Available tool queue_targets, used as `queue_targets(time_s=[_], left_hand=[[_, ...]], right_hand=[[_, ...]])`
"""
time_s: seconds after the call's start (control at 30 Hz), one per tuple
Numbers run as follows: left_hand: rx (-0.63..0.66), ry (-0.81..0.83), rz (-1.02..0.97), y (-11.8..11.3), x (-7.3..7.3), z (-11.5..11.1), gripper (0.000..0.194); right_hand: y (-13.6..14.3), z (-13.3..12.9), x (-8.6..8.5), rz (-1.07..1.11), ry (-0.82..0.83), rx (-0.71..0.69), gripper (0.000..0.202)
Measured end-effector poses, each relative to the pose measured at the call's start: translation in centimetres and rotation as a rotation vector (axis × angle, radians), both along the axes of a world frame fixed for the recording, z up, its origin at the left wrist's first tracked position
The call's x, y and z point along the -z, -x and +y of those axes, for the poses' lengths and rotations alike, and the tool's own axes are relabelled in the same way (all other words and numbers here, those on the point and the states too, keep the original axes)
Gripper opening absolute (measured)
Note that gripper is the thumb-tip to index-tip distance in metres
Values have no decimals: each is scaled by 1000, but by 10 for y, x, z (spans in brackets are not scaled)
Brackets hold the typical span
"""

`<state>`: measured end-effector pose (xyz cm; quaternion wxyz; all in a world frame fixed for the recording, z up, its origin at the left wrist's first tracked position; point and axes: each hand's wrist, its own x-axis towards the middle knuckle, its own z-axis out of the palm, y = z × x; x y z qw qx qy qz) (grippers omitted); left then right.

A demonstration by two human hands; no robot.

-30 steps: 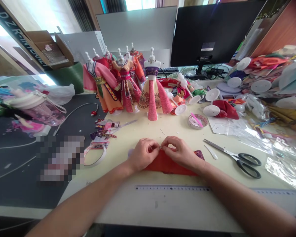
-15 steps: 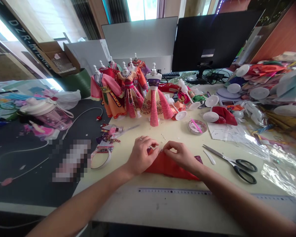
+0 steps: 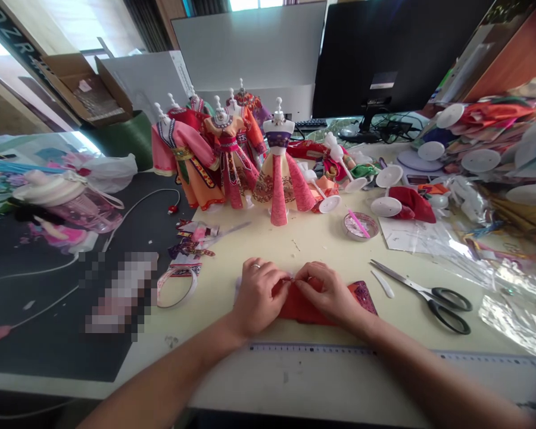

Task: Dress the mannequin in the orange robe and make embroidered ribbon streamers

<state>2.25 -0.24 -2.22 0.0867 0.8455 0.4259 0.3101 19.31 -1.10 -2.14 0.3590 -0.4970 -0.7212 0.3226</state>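
Red fabric (image 3: 310,310) with a dark patterned strip (image 3: 363,298) at its right end lies on the cream tabletop, partly covered by both hands. My left hand (image 3: 261,296), a ring on one finger, pinches the fabric's upper edge. Close against it, my right hand (image 3: 326,292) pinches the same edge, thumb and forefinger together. The fingertips of the two hands nearly meet. Whether something tiny is between them is too small to tell. A ruler (image 3: 312,349) lies in front of the fabric.
Black-handled scissors (image 3: 424,292) and a white sliver-shaped piece (image 3: 383,284) lie at right. A small round dish (image 3: 361,227), dressed doll forms (image 3: 278,173) and monitors (image 3: 397,53) stand behind. Ribbon scraps (image 3: 190,247) lie left, beside a dark mat (image 3: 49,310).
The view has tilted down and closer. My fingers have drawn closer together at the fabric's edge, and more of the patterned strip now shows on the right.
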Motion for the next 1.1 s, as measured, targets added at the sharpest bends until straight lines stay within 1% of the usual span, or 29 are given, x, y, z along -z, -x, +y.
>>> queue_targets(time_s=[0.13, 0.23, 0.3, 0.43, 0.67, 0.87, 1.1], left_hand=[[7, -26, -16, 2, -1, -1, 10], [-14, -95, -22, 2, -2, -4, 8], [0, -114, -7, 2, -2, -5, 7], [38, -92, 5, 1, 1, -5, 10], [42, -45, -32, 1, 2, -3, 11], [42, 3, -39, -1, 1, -3, 14], [55, 12, -56, 0, 1, -3, 14]], right_hand=[[-1, 0, 4, -15, -81, -29, 13], [-2, 0, 7, -15, -87, -22, 14], [-2, 0, 7, -19, -90, -19, 15], [-1, 0, 7, -35, -120, -40, 15], [0, -1, 7, -66, -214, -68, 16], [1, 0, 7, -80, -227, -76, 17], [1, 0, 10, -74, -222, -80, 17]])
